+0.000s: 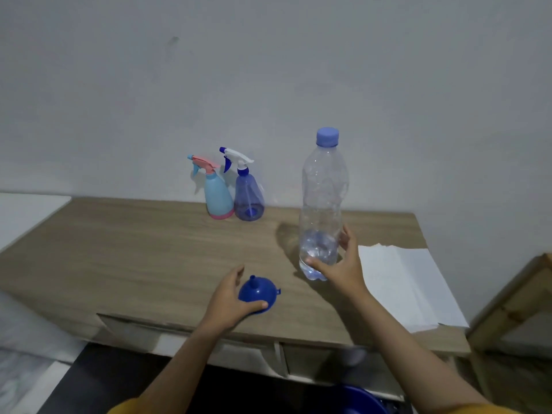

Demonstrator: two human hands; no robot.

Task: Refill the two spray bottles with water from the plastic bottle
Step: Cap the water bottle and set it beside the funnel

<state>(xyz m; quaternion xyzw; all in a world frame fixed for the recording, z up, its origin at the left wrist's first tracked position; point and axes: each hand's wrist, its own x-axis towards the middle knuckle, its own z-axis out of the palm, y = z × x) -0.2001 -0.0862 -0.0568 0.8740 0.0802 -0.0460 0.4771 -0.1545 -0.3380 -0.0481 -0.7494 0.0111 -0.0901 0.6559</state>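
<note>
A tall clear plastic bottle (pixel 322 201) with a blue cap stands upright on the wooden table (pixel 143 249), holding a little water at its bottom. My right hand (pixel 340 264) grips its lower part. My left hand (pixel 230 297) holds a blue funnel (pixel 258 291) that lies spout-up on the table near the front edge. Against the wall stand two spray bottles side by side: a light blue one (pixel 216 195) with a pink trigger head and a translucent purple-blue one (pixel 248 198) with a white and blue head. Both have their heads on.
A white sheet of paper towel (pixel 412 282) lies on the table's right end. A wooden frame (pixel 507 309) stands to the right of the table. A blue basin rim (pixel 358 398) shows below the table's front. A white surface (pixel 27 216) adjoins on the left.
</note>
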